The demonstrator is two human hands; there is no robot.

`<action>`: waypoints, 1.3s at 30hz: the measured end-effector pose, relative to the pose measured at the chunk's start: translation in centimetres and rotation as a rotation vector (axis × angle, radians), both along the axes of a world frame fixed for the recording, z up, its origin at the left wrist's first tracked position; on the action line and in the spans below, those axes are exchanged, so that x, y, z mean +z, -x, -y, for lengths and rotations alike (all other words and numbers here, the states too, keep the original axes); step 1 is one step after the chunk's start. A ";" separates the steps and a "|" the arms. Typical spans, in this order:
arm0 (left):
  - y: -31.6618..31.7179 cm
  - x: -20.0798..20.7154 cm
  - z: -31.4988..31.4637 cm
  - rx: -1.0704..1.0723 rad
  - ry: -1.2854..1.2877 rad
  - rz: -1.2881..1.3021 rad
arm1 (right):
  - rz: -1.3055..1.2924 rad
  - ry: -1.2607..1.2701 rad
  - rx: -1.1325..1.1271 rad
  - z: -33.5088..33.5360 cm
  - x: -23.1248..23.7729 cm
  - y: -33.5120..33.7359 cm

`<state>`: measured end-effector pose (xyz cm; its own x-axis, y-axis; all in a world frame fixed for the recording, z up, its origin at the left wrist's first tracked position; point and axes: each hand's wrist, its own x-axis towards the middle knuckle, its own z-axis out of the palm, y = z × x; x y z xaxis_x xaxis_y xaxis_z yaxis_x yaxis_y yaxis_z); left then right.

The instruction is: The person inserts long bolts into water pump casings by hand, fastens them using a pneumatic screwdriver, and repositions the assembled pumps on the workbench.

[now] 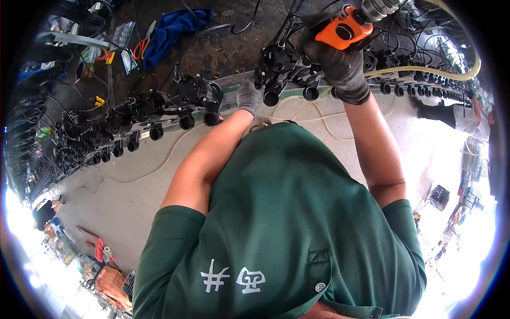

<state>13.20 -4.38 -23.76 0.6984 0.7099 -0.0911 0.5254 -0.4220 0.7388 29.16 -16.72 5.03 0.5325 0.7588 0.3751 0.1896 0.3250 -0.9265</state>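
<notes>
My right hand (340,66), in a dark grey glove, is closed around an orange power driver (345,31) with a ribbed silver end. It is above the row of black parts on the bench. In a grey glove, my left hand (248,97) rests at the bench's near edge, beside a black assembly (277,64) with a round tube opening. Its fingers are mostly hidden, so I cannot tell whether they grip anything. Another black assembly (194,93) with cables lies to the left of that hand.
Several more black assemblies (141,111) line the bench edge. A blue cloth (175,32), orange-handled scissors (143,47) and yellow-handled cutters (108,55) lie at the back left. A pale hose (425,70) curves along the right; thin tubing (154,171) trails below. Another person (467,118) is far right.
</notes>
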 end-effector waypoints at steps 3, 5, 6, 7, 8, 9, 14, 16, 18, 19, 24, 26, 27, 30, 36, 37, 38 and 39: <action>-0.5 0.9 -0.2 0.061 0.024 -0.070 | 0.008 -0.001 -0.014 -0.4 0.6 0.3; -0.5 2.3 -0.1 0.026 0.055 -0.118 | 0.074 -0.062 -0.002 -0.4 1.3 0.6; -0.4 2.3 -0.1 0.029 0.058 -0.119 | 0.073 -0.060 0.001 -0.5 1.4 0.7; -0.4 2.4 -0.2 0.035 0.045 -0.103 | 0.116 -0.071 -0.025 -0.8 1.3 0.8; -0.3 2.4 -0.2 0.040 0.032 -0.086 | 0.051 -0.122 0.011 -1.4 1.3 1.4; -0.4 2.1 -0.3 0.041 0.032 -0.084 | -0.013 -0.172 0.045 -1.9 1.3 1.9; -0.2 0.5 -0.7 0.009 0.030 -0.168 | 0.024 -0.105 -0.042 -4.1 -0.4 3.5; -0.3 1.5 -0.4 0.001 0.030 -0.169 | -0.089 -0.145 0.060 -4.5 -0.9 3.3; -0.4 2.2 -0.3 -0.004 0.030 -0.170 | -0.060 -0.085 0.024 -4.3 -0.8 3.2; -0.4 2.5 -0.4 -0.002 0.028 -0.160 | -0.020 -0.059 0.048 -4.6 -0.9 3.0; 0.1 1.1 -0.8 0.003 0.023 -0.029 | 0.009 0.032 0.095 -5.5 0.1 3.6; -0.1 1.9 -0.6 0.000 0.066 -0.139 | -0.057 0.004 0.149 -5.7 -0.4 3.0; -0.1 1.9 -0.6 -0.002 0.064 -0.140 | -0.029 -0.072 0.160 -6.1 -0.4 3.0; 0.0 1.9 -0.6 0.005 0.039 -0.140 | 0.007 -0.155 0.201 -6.7 -0.4 2.7; 1.1 1.4 0.7 -0.005 0.036 -0.141 | -0.003 -0.019 0.175 -6.0 0.1 3.1; 1.4 1.7 1.3 -0.160 -0.046 -0.134 | -0.005 -0.031 0.168 -5.9 0.4 3.1; 1.5 2.1 1.9 -0.315 -0.127 -0.125 | -0.007 -0.043 0.162 -5.9 0.6 3.1; 1.4 3.3 2.1 -0.484 -0.172 -0.158 | -0.012 -0.043 0.155 -5.9 0.7 3.2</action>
<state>11.84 -6.46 -20.44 0.9366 0.3245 -0.1321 0.3401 -0.7515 0.5654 25.94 -10.81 5.74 0.4144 0.8156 0.4039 0.1233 0.3894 -0.9128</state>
